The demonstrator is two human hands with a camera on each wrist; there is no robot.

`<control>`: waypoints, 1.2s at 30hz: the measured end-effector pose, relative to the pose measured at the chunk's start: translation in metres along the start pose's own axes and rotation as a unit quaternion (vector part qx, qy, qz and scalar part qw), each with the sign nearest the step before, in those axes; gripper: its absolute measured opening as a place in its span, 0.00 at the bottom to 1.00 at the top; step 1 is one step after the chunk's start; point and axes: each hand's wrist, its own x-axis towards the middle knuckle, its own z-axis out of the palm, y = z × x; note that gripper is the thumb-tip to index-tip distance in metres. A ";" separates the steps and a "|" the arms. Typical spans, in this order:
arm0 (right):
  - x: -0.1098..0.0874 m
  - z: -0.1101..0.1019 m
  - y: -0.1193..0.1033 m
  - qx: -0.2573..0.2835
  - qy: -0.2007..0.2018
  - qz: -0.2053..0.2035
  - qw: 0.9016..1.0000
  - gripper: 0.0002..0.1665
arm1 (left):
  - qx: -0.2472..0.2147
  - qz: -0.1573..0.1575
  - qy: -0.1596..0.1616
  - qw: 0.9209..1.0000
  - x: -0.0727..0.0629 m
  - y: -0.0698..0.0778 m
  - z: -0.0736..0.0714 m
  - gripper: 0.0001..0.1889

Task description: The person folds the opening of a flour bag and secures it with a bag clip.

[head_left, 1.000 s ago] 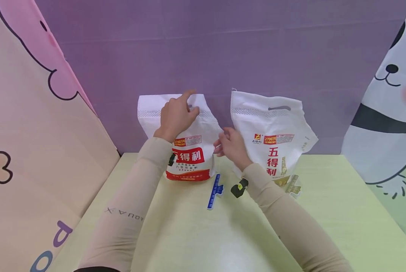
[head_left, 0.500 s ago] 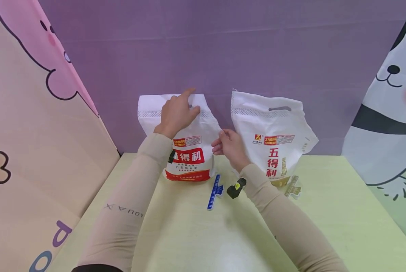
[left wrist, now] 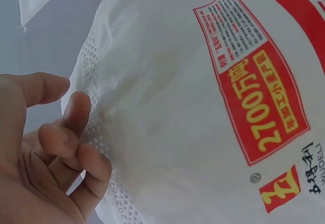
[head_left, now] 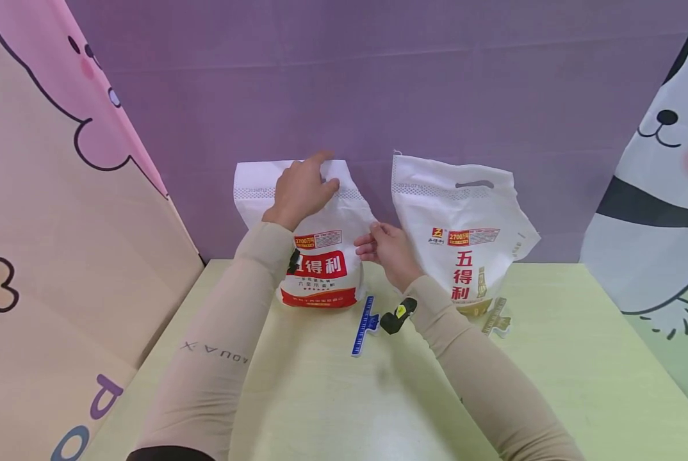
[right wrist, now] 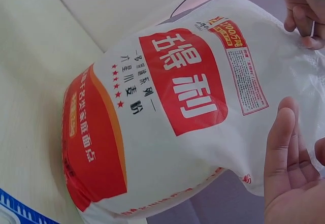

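Note:
A white flour bag [head_left: 327, 264] with red panels stands upright at the back of the table. My left hand [head_left: 302, 191] is at its top, by the handle slot, with the lower fingers curled at the dotted band [left wrist: 91, 97] and the index finger raised apart from the thumb. At the bag's right edge, my right hand [head_left: 391, 251] pinches the fabric between thumb and fingers. From the right wrist view, the right thumb [right wrist: 281, 142] lies near the bag's side, and the left hand [right wrist: 307, 10] shows at its top.
To the right, a second white flour bag [head_left: 465, 218] leans with a loose upper corner. A blue ruler-marked clip [head_left: 362, 328] lies on the table [head_left: 321, 397] between the bags. Beside the second bag's base is a gold clip [head_left: 497, 317]. A purple cloth backdrop [head_left: 367, 96] rises behind.
My right hand has come slightly left and down against the red-panelled bag's edge. Its thumb and fingers have come together there. The left hand stays almost still at the top.

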 end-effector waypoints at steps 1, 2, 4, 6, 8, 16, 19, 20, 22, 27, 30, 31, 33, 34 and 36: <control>0.000 0.000 0.001 0.006 -0.003 0.000 1.000 0.20 | -0.001 0.001 0.000 1.000 0.000 0.001 0.000 0.31; 0.000 0.000 0.001 0.010 -0.005 0.000 1.000 0.20 | -0.003 0.003 0.001 1.000 0.001 0.001 0.000 0.30; 0.000 -0.001 0.003 0.020 -0.008 0.001 1.000 0.20 | -0.006 0.004 0.003 1.000 0.001 0.002 0.000 0.29; 0.000 0.000 0.004 0.024 -0.012 0.002 1.000 0.20 | -0.008 0.003 0.006 1.000 0.000 0.003 0.000 0.28; -0.001 0.000 0.005 0.024 -0.013 0.004 1.000 0.20 | -0.012 0.002 0.007 1.000 0.000 0.003 0.001 0.27; -0.001 0.002 0.009 0.032 -0.006 0.000 0.999 0.21 | -0.011 -0.005 0.005 1.000 0.002 0.003 0.001 0.29; -0.001 0.002 0.010 0.033 -0.008 -0.003 0.999 0.21 | -0.009 -0.005 0.000 1.000 0.003 0.003 0.001 0.30; -0.001 0.002 0.010 0.033 -0.009 -0.004 0.999 0.21 | -0.009 -0.004 -0.002 1.000 0.003 0.004 0.000 0.29; -0.001 0.002 0.010 0.034 -0.011 -0.005 0.999 0.20 | -0.011 -0.006 -0.006 1.000 0.003 0.004 0.000 0.28; -0.001 0.003 0.010 0.042 -0.014 -0.009 0.999 0.19 | -0.018 -0.006 -0.004 1.000 0.004 0.004 -0.001 0.24; -0.001 0.004 0.010 0.047 -0.017 -0.013 0.999 0.18 | -0.019 -0.004 0.000 1.000 0.004 0.005 -0.002 0.23; 0.000 0.004 0.010 0.048 -0.018 -0.014 0.999 0.18 | -0.020 -0.004 0.002 1.000 0.004 0.005 -0.002 0.22; 0.000 0.004 0.011 0.051 -0.020 -0.015 0.998 0.18 | -0.023 -0.002 0.009 1.000 0.004 0.006 -0.002 0.21; 0.000 0.004 0.011 0.054 -0.021 -0.016 0.998 0.19 | -0.024 -0.001 0.013 1.000 0.003 0.006 -0.002 0.21; 0.001 0.004 0.012 0.063 -0.022 -0.015 0.998 0.19 | -0.029 0.000 0.019 0.999 0.002 0.005 -0.002 0.20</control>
